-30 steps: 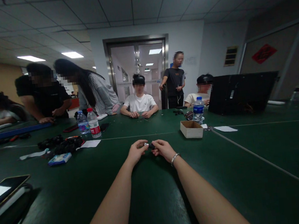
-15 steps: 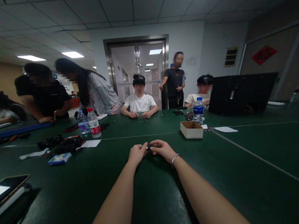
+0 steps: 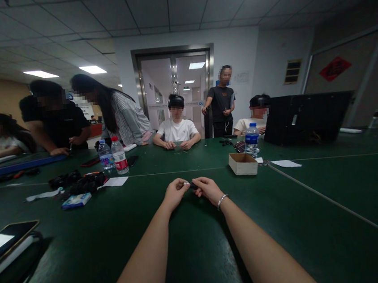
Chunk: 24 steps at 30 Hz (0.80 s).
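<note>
One small dark piece (image 3: pixel 192 185), pinched between the thumb and fingers of the right hand (image 3: pixel 208 189). Against its left end, or just beside it, one small silvery piece (image 3: pixel 186 183), gripped by the thumb and fingers of the left hand (image 3: pixel 174 194). Too small to tell whether joined or merely touching. On both sides, a bare-handed fingertip grasp, nearly meeting over the dark-green tabletop (image 3: pixel 200 248). Around the right wrist, a silver-coloured bracelet (image 3: pixel 223 201). Beyond the right hand and to its right, an open-topped, pale box (image 3: pixel 243 166), with a blue-capped, blue-labelled clear plastic bottle (image 3: pixel 251 139) just behind. Well apart from the left hand, off to its left, a flat blue-and-white packet (image 3: pixel 76 201), lying in front of a jumbled black heap (image 3: pixel 87 183). Farther back, a red-capped clear plastic bottle with a red-and-white label (image 3: pixel 120 158), upright. At the left edge, a flat black device with a gold rim and a lit white patch (image 3: pixel 13 236). Across the table, a seated person in a white T-shirt (image 3: pixel 177 130) and black headgear.
</note>
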Motion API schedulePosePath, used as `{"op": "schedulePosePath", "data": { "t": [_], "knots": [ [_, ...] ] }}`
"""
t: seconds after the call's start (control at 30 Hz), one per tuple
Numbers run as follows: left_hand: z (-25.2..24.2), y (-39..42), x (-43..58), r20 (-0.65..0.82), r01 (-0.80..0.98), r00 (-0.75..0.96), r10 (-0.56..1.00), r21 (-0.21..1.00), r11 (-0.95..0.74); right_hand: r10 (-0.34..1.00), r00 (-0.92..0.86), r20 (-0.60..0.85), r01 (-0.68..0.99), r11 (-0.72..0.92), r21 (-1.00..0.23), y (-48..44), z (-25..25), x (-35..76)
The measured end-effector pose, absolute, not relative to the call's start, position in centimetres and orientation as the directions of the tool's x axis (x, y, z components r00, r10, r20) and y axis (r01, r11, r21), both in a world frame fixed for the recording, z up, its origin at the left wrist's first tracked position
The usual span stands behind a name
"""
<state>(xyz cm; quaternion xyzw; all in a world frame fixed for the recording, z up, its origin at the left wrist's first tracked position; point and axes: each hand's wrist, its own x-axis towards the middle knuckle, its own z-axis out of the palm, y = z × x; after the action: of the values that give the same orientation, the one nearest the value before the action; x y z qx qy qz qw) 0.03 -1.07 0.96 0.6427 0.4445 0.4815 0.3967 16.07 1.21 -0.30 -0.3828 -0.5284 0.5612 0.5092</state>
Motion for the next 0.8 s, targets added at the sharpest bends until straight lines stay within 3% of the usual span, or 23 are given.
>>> {"op": "schedulePosePath", "data": {
  "t": [0.2,0.8],
  "knots": [
    [1.00,-0.84,-0.40,0.274,0.068,0.194,0.942,0.954,-0.291,0.974,-0.203,0.096,-0.157,0.064,-0.985,0.76,0.11,16.00],
    [0.74,-0.32,-0.57,0.189,0.041,0.160,0.969,0.979,-0.197,0.976,-0.200,0.090,-0.179,0.054,-0.982,0.70,0.09,15.96]
  ]
}}
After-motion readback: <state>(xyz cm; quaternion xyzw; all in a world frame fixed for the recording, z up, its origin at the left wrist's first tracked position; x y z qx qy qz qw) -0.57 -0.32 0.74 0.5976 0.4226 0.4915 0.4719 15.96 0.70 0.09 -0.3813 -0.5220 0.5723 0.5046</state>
